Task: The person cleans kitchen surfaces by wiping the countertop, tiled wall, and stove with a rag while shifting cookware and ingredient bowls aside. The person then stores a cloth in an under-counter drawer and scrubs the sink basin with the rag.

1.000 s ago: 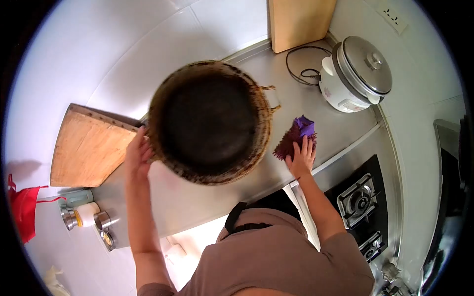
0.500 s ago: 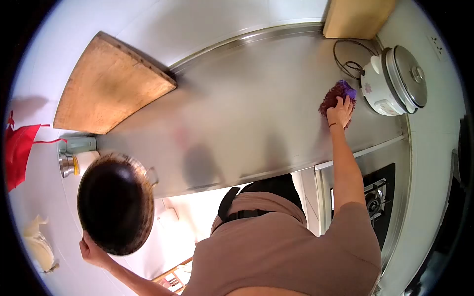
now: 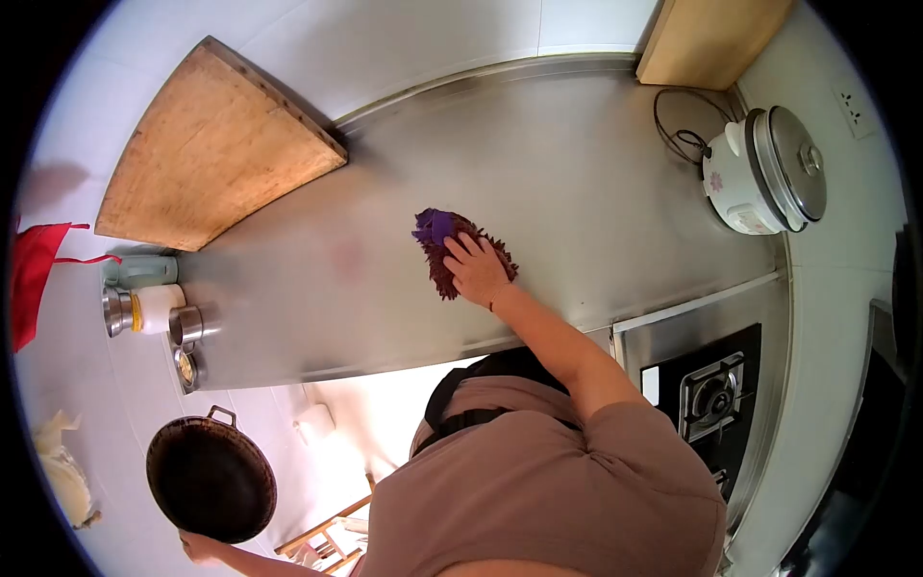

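While a long, shiny, silver metal counter [image 3: 586, 183] stretches from side to side, a big, round, dark metal pan [image 3: 212, 481] is just past its front left corner. A fuzzy brown and purple cloth [image 3: 439, 265] lies near the counter's middle. The left hand [image 3: 200, 546] grips the pan's side away from the counter. The right hand [image 3: 478, 274] sits on the cloth, fingers spread.

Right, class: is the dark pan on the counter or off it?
Off it: the left hand holds the dark pan beyond the front edge of the counter.
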Tool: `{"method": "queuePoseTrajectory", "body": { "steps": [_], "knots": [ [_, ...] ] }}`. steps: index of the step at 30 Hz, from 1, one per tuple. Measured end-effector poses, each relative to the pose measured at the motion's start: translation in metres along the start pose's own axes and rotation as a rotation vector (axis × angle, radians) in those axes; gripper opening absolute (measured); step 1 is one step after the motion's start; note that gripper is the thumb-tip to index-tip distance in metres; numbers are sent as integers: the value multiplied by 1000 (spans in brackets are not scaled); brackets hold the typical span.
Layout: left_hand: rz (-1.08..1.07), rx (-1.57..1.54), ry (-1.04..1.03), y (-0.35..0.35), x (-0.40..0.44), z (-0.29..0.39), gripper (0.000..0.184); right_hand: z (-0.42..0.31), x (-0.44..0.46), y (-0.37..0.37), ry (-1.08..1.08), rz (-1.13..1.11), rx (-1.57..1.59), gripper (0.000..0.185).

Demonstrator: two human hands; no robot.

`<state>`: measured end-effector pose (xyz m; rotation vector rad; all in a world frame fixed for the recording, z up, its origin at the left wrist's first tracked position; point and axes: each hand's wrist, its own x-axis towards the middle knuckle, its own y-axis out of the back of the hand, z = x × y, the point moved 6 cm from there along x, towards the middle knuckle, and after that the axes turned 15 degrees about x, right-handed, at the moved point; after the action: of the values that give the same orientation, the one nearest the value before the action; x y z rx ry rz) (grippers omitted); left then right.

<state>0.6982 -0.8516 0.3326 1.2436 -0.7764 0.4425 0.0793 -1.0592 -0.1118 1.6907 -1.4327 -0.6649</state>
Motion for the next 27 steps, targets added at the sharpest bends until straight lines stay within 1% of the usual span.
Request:
{"method": "queuePoseTrajectory", "body": {
  "steps": [1, 2, 3, 4, 5, 6, 7, 8, 9, 10, 12, 13, 14, 15, 16, 17, 18, 19, 20, 21, 23, 24, 25, 26, 27],
  "knots": [
    [-44, -97, 127, 0, -9, -11, 37, 9, -1, 9, 11, 59, 4, 31],
    [-41, -94, 129, -8, -12, -21, 36, 24, -4, 21, 20, 116, 8, 26],
    [-12, -16, 33, -19, -7, -37, 36, 53, -7, 31, -45, 117, 0, 26],
    [37, 106, -106, -34, 0, -53, 35, 90, -10, 44, -107, 118, -9, 26],
    [82, 224, -246, -51, 4, -71, 34, 128, -11, 72, -214, 177, 11, 23],
    [116, 343, -373, -67, 10, -85, 33, 192, -20, 76, -275, 410, -26, 26],
    [146, 453, -483, -81, 12, -97, 33, 217, -22, 113, -443, 331, -164, 31],
    [167, 552, -569, -92, 14, -108, 32, 244, -28, 138, -580, 361, -307, 33],
    [181, 594, -626, -95, 13, -115, 31, 270, -31, 158, -710, 446, -283, 32],
    [190, 604, -672, -93, 12, -117, 31, 270, -21, 165, -708, 442, -280, 32],
    [200, 404, -707, -78, 13, -120, 30, 267, -5, 174, -848, 456, -307, 31],
    [207, 198, -737, -65, 12, -117, 29, 248, 8, 171, -827, 441, -310, 30],
    [207, 204, -739, -57, 12, -116, 29, 243, 24, 153, -699, 398, -419, 27],
    [250, 167, -779, -46, 9, -111, 27, 226, 39, 140, -563, 336, -378, 25],
    [293, 127, -822, -34, 7, -105, 25, 198, 48, 133, -418, 365, -208, 21],
    [293, 123, -825, -29, 5, -98, 25, 166, 61, 121, -341, 276, -183, 18],
    [303, 218, -806, -23, 1, -90, 24, 141, 67, 101, -261, 229, -41, 15],
    [313, 315, -784, -19, -3, -84, 23, 115, 69, 75, -198, 103, -32, 19],
    [322, 312, -792, -13, -6, -69, 23, 67, 47, 29, 75, 94, -14, 23],
    [342, 300, -797, -11, -8, -56, 24, 54, 32, 35, 130, -25, 63, 28],
    [355, 275, -811, -15, -15, -32, 26, 83, 15, 53, 98, -3, 25, 26],
    [335, 226, -776, -8, -23, -23, 25, 103, 6, 64, 82, 15, -11, 24],
    [314, 181, -740, 2, -32, -14, 24, 138, 8, 95, -83, -14, 162, 18],
    [311, 179, -743, 7, -40, -4, 24, 181, 2, 117, -106, 260, 106, 14],
    [365, 191, -794, 14, -52, 6, 24, 218, -1, 153, -320, 305, 104, 16]
  ]
}}
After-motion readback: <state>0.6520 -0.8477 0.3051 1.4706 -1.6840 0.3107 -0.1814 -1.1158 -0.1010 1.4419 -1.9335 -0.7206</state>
